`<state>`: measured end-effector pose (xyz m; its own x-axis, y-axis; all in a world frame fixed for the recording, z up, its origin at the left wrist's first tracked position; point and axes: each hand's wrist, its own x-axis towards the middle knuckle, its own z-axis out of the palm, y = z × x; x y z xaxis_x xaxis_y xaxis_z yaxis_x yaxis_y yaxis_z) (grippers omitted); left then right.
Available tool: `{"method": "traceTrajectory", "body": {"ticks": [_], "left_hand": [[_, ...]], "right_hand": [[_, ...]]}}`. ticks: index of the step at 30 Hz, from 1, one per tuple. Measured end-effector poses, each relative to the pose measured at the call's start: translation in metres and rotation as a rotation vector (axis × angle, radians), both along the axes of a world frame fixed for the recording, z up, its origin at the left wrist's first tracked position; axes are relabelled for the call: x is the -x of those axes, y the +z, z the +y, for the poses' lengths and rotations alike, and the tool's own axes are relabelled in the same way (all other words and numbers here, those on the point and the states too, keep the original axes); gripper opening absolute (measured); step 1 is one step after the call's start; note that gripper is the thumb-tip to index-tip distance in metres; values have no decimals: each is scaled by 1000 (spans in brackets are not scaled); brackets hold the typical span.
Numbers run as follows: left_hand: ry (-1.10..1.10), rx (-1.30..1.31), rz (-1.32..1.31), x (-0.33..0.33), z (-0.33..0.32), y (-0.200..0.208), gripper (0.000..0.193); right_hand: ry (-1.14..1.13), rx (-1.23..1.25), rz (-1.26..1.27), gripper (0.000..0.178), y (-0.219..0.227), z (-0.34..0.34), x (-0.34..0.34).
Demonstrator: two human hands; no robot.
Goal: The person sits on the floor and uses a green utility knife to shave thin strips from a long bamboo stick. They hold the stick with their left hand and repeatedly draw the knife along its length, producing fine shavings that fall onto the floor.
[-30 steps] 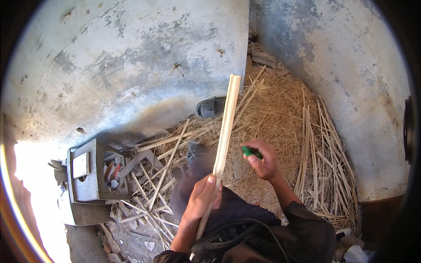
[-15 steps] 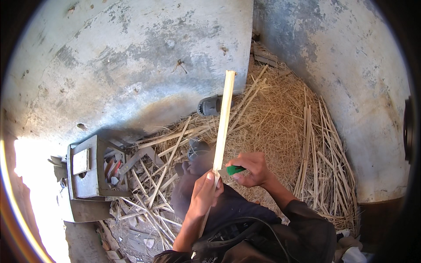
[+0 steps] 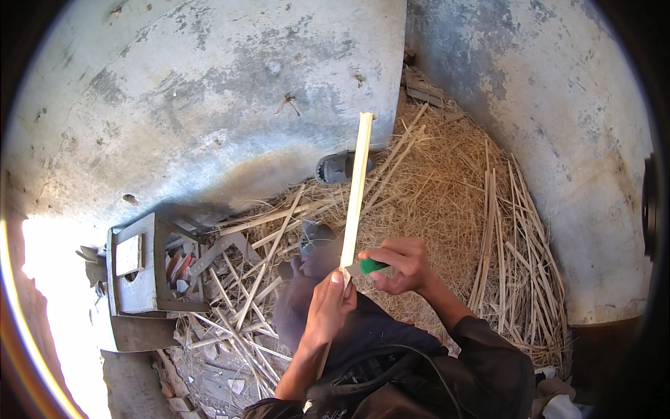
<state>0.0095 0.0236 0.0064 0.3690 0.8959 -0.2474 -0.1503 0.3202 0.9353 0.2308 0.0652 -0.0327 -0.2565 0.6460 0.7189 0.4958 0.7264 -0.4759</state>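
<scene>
Against straw-like shavings (image 3: 433, 174), the right hand (image 3: 403, 267) partly covers a green-handled knife (image 3: 373, 265).

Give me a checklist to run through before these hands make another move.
1. Left hand gripping the pale strip: ok.
2. Right hand holding the green-handled knife: ok.
3. Blade at the strip, just above the left hand: ok.
4. Left thumb well clear of the blade: not ok, it's right beside it.
5. Blade sharp: cannot tell, too small to judge.
</scene>
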Motion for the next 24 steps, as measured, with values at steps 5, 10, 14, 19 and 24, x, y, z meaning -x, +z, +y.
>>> {"method": "traceTrajectory", "body": {"ticks": [5, 10, 14, 19, 24], "left_hand": [[-8, 5, 6, 0, 0, 0, 50], [-1, -27, -26, -1, 0, -1, 49], [-4, -21, -8, 1, 0, -9, 51], [-137, 32, 223, -5, -11, -13, 55], [-145, 20, 246, -2, -8, -7, 56]], "right_hand": [[-52, -60, -56, 28, 4, 3, -4], [-83, -118, -69, 27, 4, 7, -3], [-122, -131, -24, 24, 1, 12, -8], [-296, -86, 247, 26, -11, 58, -57], [-291, -9, 225, 29, 6, 61, -58]]}}
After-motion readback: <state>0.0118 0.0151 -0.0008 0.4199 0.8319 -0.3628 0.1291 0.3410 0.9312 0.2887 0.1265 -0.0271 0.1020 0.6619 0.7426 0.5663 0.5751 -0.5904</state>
